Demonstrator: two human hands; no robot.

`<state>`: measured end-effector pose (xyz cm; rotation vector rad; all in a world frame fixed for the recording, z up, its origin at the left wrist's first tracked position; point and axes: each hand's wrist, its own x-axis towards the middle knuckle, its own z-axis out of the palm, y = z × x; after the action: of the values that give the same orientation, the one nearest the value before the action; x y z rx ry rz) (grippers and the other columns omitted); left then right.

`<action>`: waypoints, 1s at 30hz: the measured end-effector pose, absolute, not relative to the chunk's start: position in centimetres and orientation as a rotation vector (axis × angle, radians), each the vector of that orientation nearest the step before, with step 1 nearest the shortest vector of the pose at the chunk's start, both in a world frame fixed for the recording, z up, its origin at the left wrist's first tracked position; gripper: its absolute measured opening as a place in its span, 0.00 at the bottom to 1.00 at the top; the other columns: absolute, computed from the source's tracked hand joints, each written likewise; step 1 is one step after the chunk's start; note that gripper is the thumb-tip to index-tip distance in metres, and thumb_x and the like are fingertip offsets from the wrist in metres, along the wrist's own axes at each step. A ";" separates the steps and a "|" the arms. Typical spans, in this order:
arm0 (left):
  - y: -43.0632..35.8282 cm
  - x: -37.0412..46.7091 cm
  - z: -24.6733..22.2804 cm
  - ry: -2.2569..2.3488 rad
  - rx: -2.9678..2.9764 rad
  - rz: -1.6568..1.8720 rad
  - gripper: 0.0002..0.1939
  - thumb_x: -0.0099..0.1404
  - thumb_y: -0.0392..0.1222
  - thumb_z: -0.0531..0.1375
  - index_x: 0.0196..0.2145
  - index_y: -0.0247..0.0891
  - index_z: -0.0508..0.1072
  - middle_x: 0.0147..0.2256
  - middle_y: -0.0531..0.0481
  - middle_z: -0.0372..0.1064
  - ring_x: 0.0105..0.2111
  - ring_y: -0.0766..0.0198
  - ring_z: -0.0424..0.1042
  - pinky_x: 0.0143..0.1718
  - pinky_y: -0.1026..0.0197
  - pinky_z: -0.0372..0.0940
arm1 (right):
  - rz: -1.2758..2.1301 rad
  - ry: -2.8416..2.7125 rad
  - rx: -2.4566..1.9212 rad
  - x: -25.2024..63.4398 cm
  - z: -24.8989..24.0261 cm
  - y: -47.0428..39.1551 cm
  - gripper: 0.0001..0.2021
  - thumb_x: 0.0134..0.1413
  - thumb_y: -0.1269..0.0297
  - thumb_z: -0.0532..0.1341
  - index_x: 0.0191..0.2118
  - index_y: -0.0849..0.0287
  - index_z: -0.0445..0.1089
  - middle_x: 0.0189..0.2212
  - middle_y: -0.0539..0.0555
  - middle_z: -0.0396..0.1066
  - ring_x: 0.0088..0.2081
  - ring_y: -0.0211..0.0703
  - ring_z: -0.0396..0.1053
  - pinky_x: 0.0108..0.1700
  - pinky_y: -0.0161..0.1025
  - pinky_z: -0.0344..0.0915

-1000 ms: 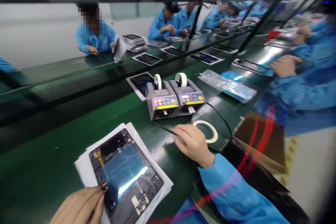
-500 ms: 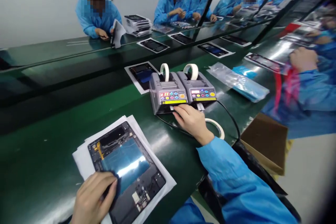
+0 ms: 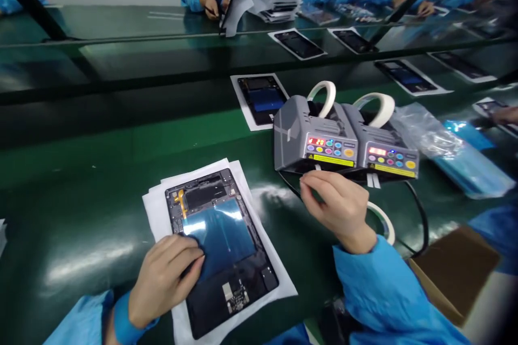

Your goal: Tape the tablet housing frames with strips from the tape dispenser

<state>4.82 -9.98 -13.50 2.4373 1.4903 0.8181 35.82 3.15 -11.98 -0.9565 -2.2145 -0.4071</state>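
An opened tablet (image 3: 263,259) with a shiny blue-filmed battery (image 3: 226,232) lies on white paper sheets (image 3: 156,207) in front of me. My left hand (image 3: 172,272) rests over the tablet's left edge, fingers curled and thumb against them; what they pinch, if anything, is hidden. Just below the left one of two grey tape dispensers (image 3: 293,135), my right hand (image 3: 335,202) has thumb and fingertips pressed together. Anything between those fingertips is too small to make out. A short white tape end (image 3: 318,167) shows at that dispenser's outlet, and two white strips (image 3: 373,180) hang from the right dispenser (image 3: 388,145).
A loose tape roll (image 3: 384,221) and a black cable (image 3: 423,210) lie right of my right hand. Behind the dispensers is another opened tablet (image 3: 263,99). Plastic-bagged blue sheets (image 3: 457,151) and a cardboard box (image 3: 453,269) are at right. Co-workers sit across the bench.
My right hand has drawn slightly away from the left dispenser's outlet, fingertips still together. The view has swung left and closer; my left hand stays on the tablet.
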 end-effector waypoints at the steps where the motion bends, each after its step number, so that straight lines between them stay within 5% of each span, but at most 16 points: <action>1: -10.0 4.8 -13.5 1.492 2.427 0.811 0.05 0.64 0.32 0.56 0.35 0.37 0.71 0.32 0.48 0.71 0.31 0.65 0.68 0.33 0.62 0.64 | -0.374 -2.225 -0.953 35.1 -12.3 3.3 0.07 0.52 0.74 0.61 0.38 0.57 0.69 0.34 0.52 0.75 0.34 0.38 0.72 0.36 0.35 0.67; 8: -9.6 4.8 -13.6 1.504 2.461 0.790 0.05 0.63 0.30 0.57 0.35 0.37 0.71 0.32 0.48 0.71 0.31 0.64 0.68 0.33 0.61 0.63 | -0.236 -2.492 -0.749 31.5 -13.3 3.7 0.06 0.56 0.70 0.60 0.40 0.58 0.69 0.36 0.51 0.75 0.32 0.36 0.70 0.34 0.35 0.65; 15: -8.4 5.0 -13.4 1.499 2.467 0.820 0.05 0.62 0.31 0.58 0.34 0.37 0.72 0.32 0.49 0.72 0.30 0.65 0.70 0.33 0.62 0.64 | -0.673 -2.140 -1.113 39.6 -14.3 4.2 0.12 0.50 0.69 0.65 0.42 0.57 0.69 0.33 0.54 0.74 0.32 0.40 0.71 0.33 0.36 0.66; 30: -8.1 5.8 -12.1 1.514 2.620 0.686 0.04 0.64 0.36 0.57 0.34 0.36 0.72 0.33 0.48 0.72 0.31 0.64 0.71 0.34 0.62 0.66 | -0.661 -2.056 -1.124 39.8 -13.1 3.7 0.03 0.54 0.70 0.61 0.35 0.55 0.71 0.30 0.52 0.74 0.30 0.38 0.71 0.32 0.35 0.65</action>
<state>5.77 -8.09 -12.09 2.6200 1.5143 0.6858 39.83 3.69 -13.09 -1.1245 -2.0560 -0.6606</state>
